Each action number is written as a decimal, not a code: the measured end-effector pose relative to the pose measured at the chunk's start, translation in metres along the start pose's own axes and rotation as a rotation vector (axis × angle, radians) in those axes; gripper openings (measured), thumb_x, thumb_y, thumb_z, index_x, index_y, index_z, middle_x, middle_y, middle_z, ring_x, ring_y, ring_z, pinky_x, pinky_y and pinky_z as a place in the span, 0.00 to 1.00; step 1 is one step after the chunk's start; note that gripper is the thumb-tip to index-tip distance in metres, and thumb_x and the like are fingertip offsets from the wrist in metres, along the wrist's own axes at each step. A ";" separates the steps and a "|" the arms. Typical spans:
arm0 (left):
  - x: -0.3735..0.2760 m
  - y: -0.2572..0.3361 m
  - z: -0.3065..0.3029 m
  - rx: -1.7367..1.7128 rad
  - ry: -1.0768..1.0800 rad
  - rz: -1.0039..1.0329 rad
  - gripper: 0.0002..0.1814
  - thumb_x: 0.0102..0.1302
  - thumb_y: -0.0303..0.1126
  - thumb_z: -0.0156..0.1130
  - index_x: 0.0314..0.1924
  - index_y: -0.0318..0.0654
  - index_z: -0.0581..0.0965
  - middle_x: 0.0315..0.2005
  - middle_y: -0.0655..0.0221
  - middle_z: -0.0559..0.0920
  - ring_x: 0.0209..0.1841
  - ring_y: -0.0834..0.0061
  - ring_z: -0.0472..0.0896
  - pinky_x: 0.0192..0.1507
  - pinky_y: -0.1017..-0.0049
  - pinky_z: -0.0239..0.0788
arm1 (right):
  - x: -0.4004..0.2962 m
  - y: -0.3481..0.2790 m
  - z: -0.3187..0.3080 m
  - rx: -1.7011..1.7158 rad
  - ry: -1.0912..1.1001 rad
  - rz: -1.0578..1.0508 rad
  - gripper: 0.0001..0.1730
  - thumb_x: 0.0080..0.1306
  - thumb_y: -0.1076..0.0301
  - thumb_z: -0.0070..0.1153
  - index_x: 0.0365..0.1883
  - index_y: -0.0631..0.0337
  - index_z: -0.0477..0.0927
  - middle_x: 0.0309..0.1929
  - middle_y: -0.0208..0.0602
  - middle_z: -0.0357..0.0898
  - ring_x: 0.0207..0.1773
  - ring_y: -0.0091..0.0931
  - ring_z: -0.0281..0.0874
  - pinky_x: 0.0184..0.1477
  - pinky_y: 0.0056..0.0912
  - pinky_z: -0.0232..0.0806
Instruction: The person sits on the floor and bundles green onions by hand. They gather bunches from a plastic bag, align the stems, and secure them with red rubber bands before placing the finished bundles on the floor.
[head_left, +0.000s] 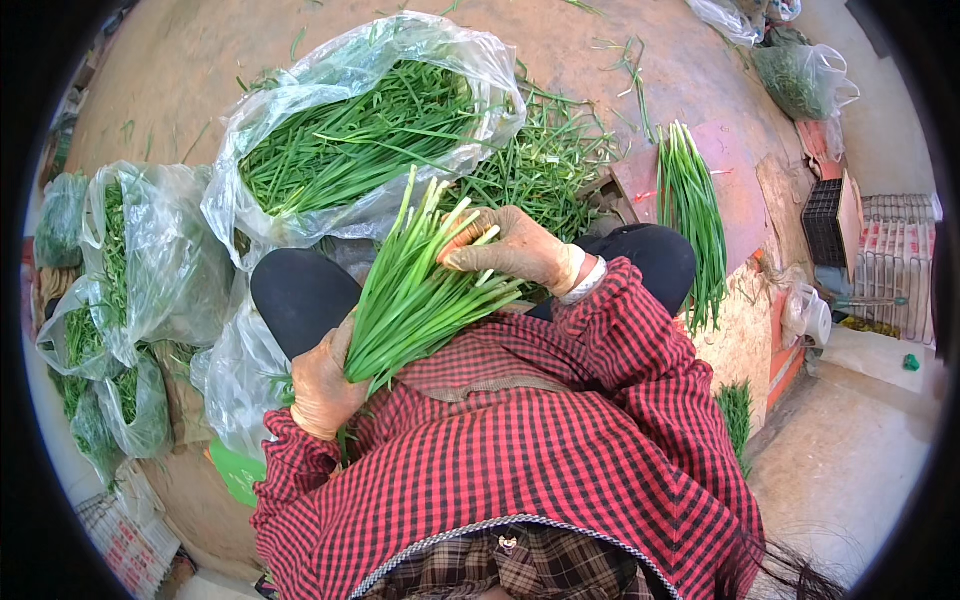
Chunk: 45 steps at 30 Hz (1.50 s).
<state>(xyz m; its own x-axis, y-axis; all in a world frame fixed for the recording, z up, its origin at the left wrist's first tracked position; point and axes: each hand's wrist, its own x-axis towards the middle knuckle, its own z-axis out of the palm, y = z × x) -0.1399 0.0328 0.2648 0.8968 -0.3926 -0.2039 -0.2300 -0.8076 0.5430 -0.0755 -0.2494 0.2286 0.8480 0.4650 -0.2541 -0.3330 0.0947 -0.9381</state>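
My left hand (328, 377), in a thin soiled glove, grips a fanned-out bunch of green chives (420, 300) near its lower left end. The pale cut stalk ends spread upward and to the right over my lap. My right hand (517, 251), gloved too, bends its thumb and fingers together around some stalks near those pale ends. The stalks partly hide its fingertips. Just beyond my knees lies a large clear plastic bag (480, 41), its mouth wide, full of loose chives (360, 142). Loose trimmed leaves (547, 165) are heaped beside that bag.
A neat bunch of chives (690, 217) lies on a board to the right, a red tie (643, 196) near it. Filled plastic bags (172, 247) stand at the left. At the far right are a black crate (823, 217) and a white roll (816, 315).
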 end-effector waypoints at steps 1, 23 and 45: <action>0.000 0.000 -0.001 0.012 -0.017 -0.018 0.30 0.52 0.32 0.65 0.58 0.40 0.71 0.44 0.58 0.80 0.44 0.58 0.80 0.43 0.70 0.73 | -0.001 -0.001 -0.001 -0.018 -0.029 -0.044 0.15 0.56 0.64 0.67 0.38 0.62 0.83 0.39 0.30 0.81 0.42 0.20 0.75 0.47 0.25 0.68; 0.011 -0.007 -0.022 0.154 -0.024 0.068 0.31 0.48 0.32 0.67 0.56 0.47 0.73 0.35 0.64 0.81 0.36 0.60 0.81 0.36 0.70 0.73 | -0.032 -0.007 0.011 -0.175 0.021 -0.273 0.06 0.56 0.68 0.65 0.28 0.59 0.82 0.54 0.36 0.71 0.64 0.34 0.58 0.65 0.40 0.51; 0.000 -0.031 -0.006 -0.485 0.118 -0.166 0.23 0.54 0.23 0.64 0.52 0.34 0.73 0.41 0.71 0.81 0.43 0.83 0.77 0.48 0.79 0.68 | -0.029 -0.035 -0.046 -0.789 0.577 -0.513 0.15 0.55 0.63 0.65 0.40 0.60 0.82 0.48 0.43 0.75 0.54 0.37 0.71 0.57 0.37 0.62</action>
<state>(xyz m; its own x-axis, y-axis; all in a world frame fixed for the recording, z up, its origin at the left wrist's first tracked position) -0.1309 0.0604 0.2526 0.9491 -0.2022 -0.2415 0.0950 -0.5474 0.8315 -0.0695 -0.3064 0.2575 0.9438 0.0312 0.3292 0.2956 -0.5255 -0.7978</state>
